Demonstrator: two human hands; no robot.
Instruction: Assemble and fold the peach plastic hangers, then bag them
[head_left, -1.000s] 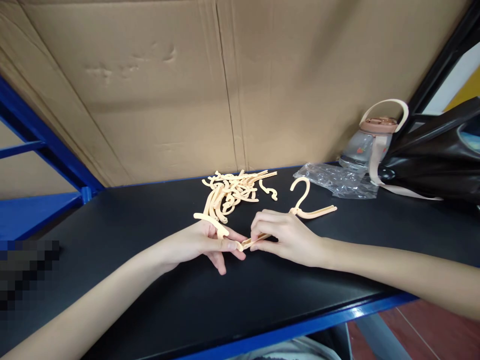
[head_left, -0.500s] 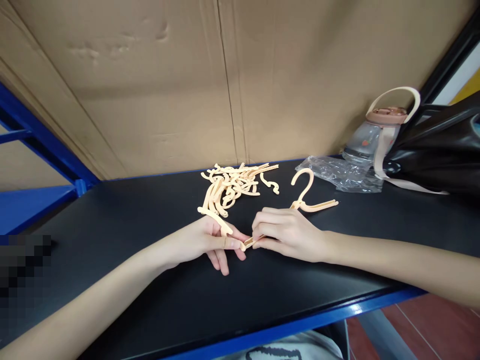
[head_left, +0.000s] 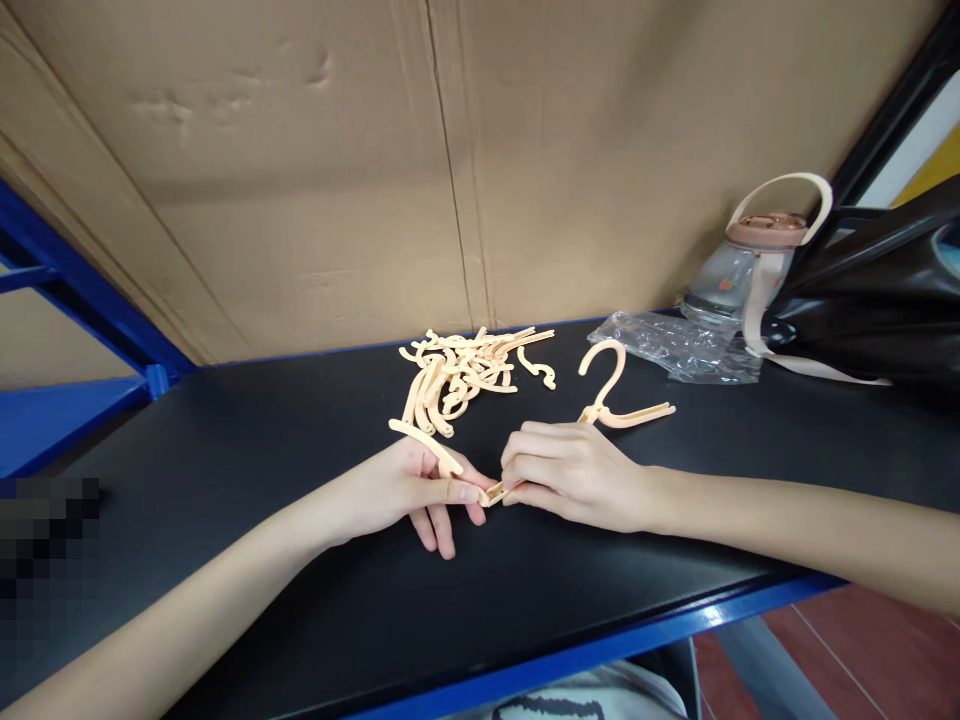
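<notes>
Low over the black table (head_left: 225, 520), left hand (head_left: 397, 490) pinches 1 peach hanger arm (head_left: 424, 440), right hand (head_left: 577, 472) nips another strip (head_left: 496, 490) end-on against it, wrists resting for steadiness; loose pile (head_left: 461, 375) sits just behind, within reach, 1 whole hanger (head_left: 615, 400) beside the right knuckles

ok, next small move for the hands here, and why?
Probably press the two ends together. The left hand pinches a loose peach arm piece, the right hand grips the hooked hanger part, and their ends meet between the two hands, over the black tabletop. Whether the joint is already seated cannot be told.
</notes>
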